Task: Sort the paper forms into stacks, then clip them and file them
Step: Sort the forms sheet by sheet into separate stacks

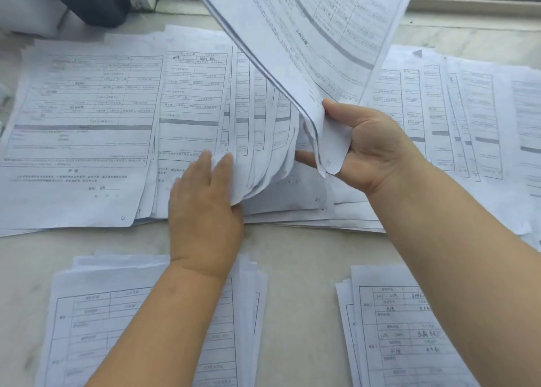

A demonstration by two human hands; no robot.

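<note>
We're mid-sort: right hand (pixel 371 149) grip pinches a lifted sheaf of forms (pixel 307 35) by its corner, left hand (pixel 205 199) flat with fingers under the fanned row of forms (pixel 257 140) just left of the grip. Two stacks (pixel 152 322) (pixel 401 328) sit nearer us; no clipping or filing visible. Bare surface (pixel 298 263) only below the grip, paper edges crowd every other side.

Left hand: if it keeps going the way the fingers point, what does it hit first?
Likely the fanned forms: the left hand points up-table, its fingers already at their curled lower edges.

Left hand (pixel 205 208) flat, right hand (pixel 371 149) seemingly pinching.
</note>
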